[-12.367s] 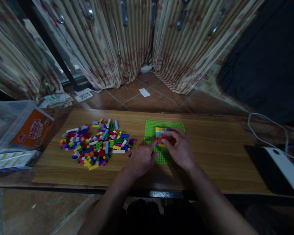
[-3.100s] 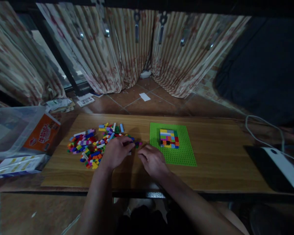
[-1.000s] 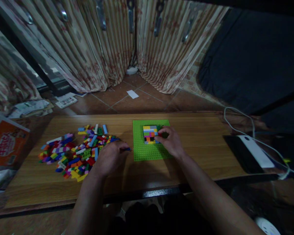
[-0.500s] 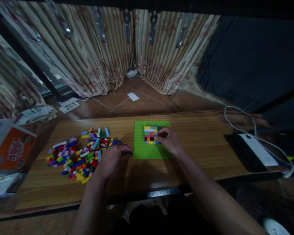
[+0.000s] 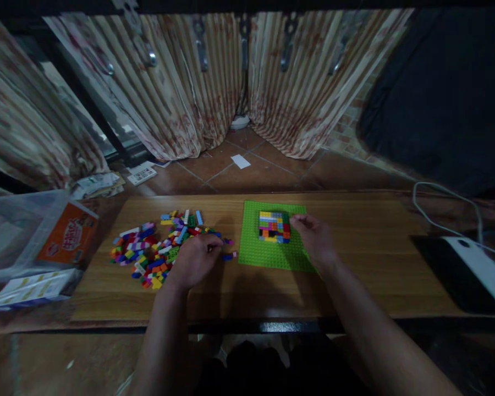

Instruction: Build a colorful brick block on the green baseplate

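Note:
A green studded baseplate (image 5: 251,256) lies on the wooden table, bearing a multicoloured square of toy bricks (image 5: 274,226). Just off the square's right side is my right hand (image 5: 317,239), thumb and forefinger closed together above the plate. Anything pinched there is too small to make out. My left hand (image 5: 196,261) hovers at the right edge of a heap of loose toy bricks (image 5: 173,254), its fingers curled in and their contents hidden. Beside its fingertips lie a blue brick (image 5: 226,257) and a small pink brick (image 5: 231,242), between the heap and the plate.
A clear plastic box with an orange label (image 5: 68,236) stands left of the table, with a white-and-yellow pack (image 5: 33,289) before it. On the right are a white-and-black device (image 5: 470,264) and a pale cable (image 5: 480,220). Striped curtains (image 5: 181,99) hang behind.
The view has turned left. My right hand has drawn off the brick square to the right, uncovering its right side. My left fingertips have moved off the blue brick beside the plate.

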`<state>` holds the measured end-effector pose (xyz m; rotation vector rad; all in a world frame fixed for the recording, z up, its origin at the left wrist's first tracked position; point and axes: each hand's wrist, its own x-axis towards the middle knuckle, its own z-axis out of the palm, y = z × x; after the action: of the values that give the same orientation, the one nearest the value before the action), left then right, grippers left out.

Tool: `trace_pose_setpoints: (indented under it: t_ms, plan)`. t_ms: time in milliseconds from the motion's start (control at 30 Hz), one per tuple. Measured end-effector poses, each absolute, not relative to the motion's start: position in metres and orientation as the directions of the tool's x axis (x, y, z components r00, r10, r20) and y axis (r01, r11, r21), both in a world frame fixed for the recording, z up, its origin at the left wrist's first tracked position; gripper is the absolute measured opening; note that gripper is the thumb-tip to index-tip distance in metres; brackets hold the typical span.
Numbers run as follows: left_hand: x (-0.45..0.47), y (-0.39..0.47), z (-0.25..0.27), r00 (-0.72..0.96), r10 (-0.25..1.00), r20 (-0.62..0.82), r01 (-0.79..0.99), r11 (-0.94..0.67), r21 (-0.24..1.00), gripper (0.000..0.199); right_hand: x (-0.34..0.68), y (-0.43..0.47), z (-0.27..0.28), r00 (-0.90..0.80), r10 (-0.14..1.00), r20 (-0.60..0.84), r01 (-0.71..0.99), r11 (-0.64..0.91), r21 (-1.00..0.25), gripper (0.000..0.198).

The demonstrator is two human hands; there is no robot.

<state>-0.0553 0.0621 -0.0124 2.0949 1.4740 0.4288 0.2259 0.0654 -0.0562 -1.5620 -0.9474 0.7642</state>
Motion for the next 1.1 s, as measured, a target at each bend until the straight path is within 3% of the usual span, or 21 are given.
trace_pose_setpoints:
  t_ms: [167,500,600,700,833,933,1000,1100]
  plan:
    - [-0.053,0.063,-0.013,0.253,0.967,-0.021,0.814,-0.201,0.546,0.023,0.22,0.062,-0.051,0.432,0.902,-0.001,0.199,-0.096,-0.975,0.026]
    - [-0.027,0.066,-0.021,0.222,0.975,-0.014,0.914,-0.203,0.352,0.018,0.22,0.058,-0.046,0.402,0.915,-0.025,0.226,-0.126,-0.966,0.029]
    - [-0.026,0.066,-0.018,0.218,0.976,-0.019,0.918,-0.198,0.344,0.019,0.223,0.059,-0.046,0.407,0.913,-0.006,0.239,-0.113,-0.965,0.028]
    - [-0.029,0.065,-0.016,0.222,0.974,0.038,0.88,-0.217,0.422,0.019,0.224,0.06,-0.045,0.438,0.898,0.035,0.24,-0.08,-0.967,0.024]
    - [-0.022,0.064,-0.015,0.217,0.972,0.085,0.626,-0.206,0.752,0.019,0.218,0.057,-0.036,0.429,0.897,0.108,0.247,-0.001,-0.969,0.02]
    - [-0.002,0.06,-0.016,0.18,0.983,-0.032,0.277,-0.02,0.961,0.024,0.206,0.048,-0.028,0.287,0.945,0.156,0.216,0.095,-0.972,0.016]
    - [0.014,0.056,-0.016,0.174,0.975,-0.137,0.037,0.133,0.99,0.027,0.198,0.041,-0.024,0.135,0.972,0.19,0.204,0.161,-0.966,0.014]
    - [0.031,0.051,-0.017,0.235,0.937,-0.257,-0.288,0.32,0.903,0.031,0.189,0.032,-0.024,-0.018,0.97,0.242,0.21,0.241,-0.948,0.013]
